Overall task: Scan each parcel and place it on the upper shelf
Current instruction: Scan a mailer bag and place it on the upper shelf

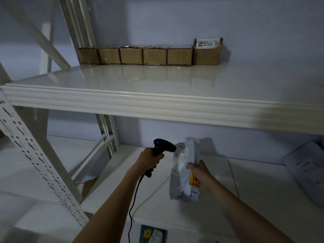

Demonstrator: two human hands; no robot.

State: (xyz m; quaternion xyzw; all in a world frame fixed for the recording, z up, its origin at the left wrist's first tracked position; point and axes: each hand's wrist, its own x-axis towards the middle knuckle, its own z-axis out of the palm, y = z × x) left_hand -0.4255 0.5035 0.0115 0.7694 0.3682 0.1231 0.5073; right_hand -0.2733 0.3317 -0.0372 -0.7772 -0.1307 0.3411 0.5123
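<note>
Left hand (pixel 149 159) fingers wrapped round black barcode scanner (pixel 164 146), aimed right at grey mailer parcel (pixel 184 171) gripped upright by right hand (pixel 199 172) fingers

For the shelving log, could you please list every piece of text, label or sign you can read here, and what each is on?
Nothing reads clearly.
White label on the tallest cardboard box on the upper shelf: Chinese print and a logo, too small to read.
Shipping label on the grey parcel in the right hand: blurred.
Yellow sticker on that parcel: unreadable.
White parcel at right: faint print, illegible.
</note>
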